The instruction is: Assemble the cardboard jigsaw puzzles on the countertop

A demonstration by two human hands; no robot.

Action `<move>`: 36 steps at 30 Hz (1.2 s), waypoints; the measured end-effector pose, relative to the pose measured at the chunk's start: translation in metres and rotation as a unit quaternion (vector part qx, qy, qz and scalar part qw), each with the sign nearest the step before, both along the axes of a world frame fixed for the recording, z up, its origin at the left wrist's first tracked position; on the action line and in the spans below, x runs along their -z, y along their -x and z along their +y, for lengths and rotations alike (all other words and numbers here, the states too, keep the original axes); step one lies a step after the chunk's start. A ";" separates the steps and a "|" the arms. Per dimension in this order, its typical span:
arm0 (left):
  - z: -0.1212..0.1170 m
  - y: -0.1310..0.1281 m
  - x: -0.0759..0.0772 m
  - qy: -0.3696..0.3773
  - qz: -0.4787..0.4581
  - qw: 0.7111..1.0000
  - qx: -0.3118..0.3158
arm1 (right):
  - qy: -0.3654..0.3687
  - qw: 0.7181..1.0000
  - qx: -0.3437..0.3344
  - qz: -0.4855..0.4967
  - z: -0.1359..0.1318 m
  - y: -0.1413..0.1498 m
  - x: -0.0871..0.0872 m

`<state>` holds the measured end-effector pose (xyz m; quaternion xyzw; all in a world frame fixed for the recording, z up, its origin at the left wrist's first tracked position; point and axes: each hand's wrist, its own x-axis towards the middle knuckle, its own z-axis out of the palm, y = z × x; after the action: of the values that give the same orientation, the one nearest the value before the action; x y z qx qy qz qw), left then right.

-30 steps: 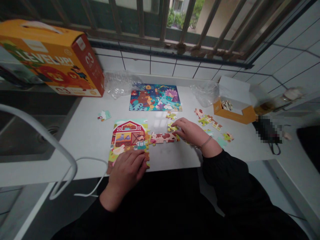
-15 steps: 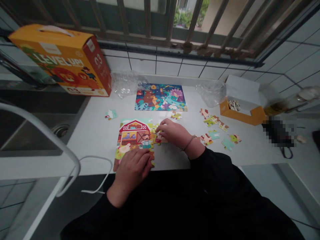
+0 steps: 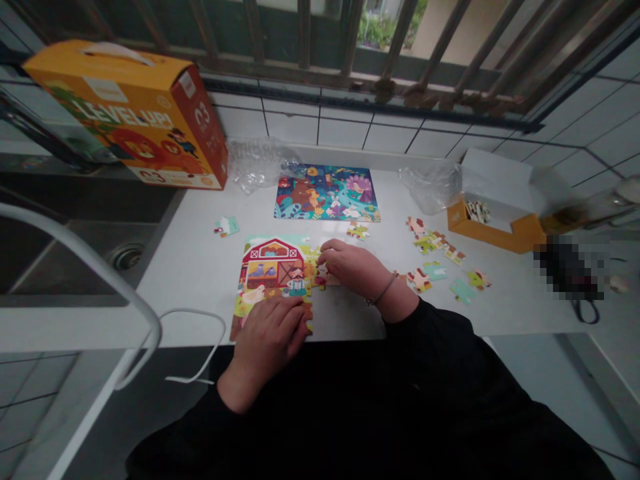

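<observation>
A partly built barn puzzle (image 3: 273, 263) lies on the white counter (image 3: 190, 267) in front of me. My left hand (image 3: 270, 337) rests flat on its lower edge with the fingers stretched out, pinning it down. My right hand (image 3: 353, 267) sits at the puzzle's right edge, fingers curled and pressed onto a joined strip of pieces (image 3: 323, 275) that touches the barn picture. Most of the strip is hidden under that hand. A finished animal puzzle (image 3: 327, 193) lies farther back.
Several loose pieces (image 3: 435, 250) lie to the right, one (image 3: 358, 231) just behind my right hand and one (image 3: 227, 225) to the left. A big orange puzzle box (image 3: 135, 120), plastic bags (image 3: 260, 163), a small orange box (image 3: 495, 230), a sink (image 3: 75, 253) and a white faucet (image 3: 100, 267) surround the counter.
My right hand slid left with the strip of pieces, from open counter up against the barn puzzle's right edge. My left hand stayed flat on the puzzle.
</observation>
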<state>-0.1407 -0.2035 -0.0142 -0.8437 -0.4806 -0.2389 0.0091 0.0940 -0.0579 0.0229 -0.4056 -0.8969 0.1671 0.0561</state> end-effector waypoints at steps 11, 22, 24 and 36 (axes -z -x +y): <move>0.000 0.001 0.001 0.003 -0.007 1.000 0.002 | -0.033 0.996 0.029 -0.079 -0.019 0.017 -0.010; 0.000 0.002 0.004 0.002 -0.002 1.000 0.006 | -0.075 0.966 0.234 -0.076 0.030 -0.030 -0.007; 0.001 0.002 0.004 -0.005 -0.001 1.000 0.004 | -0.058 0.967 0.221 -0.110 0.040 -0.042 -0.004; 0.001 0.002 0.006 -0.012 -0.003 1.000 0.005 | -0.085 0.957 0.263 -0.085 0.036 -0.060 0.002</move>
<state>-0.1428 -0.2022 -0.0204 -0.8454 -0.4732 -0.2470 0.0171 0.1539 -0.0223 0.0211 -0.6333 -0.7711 0.0343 0.0561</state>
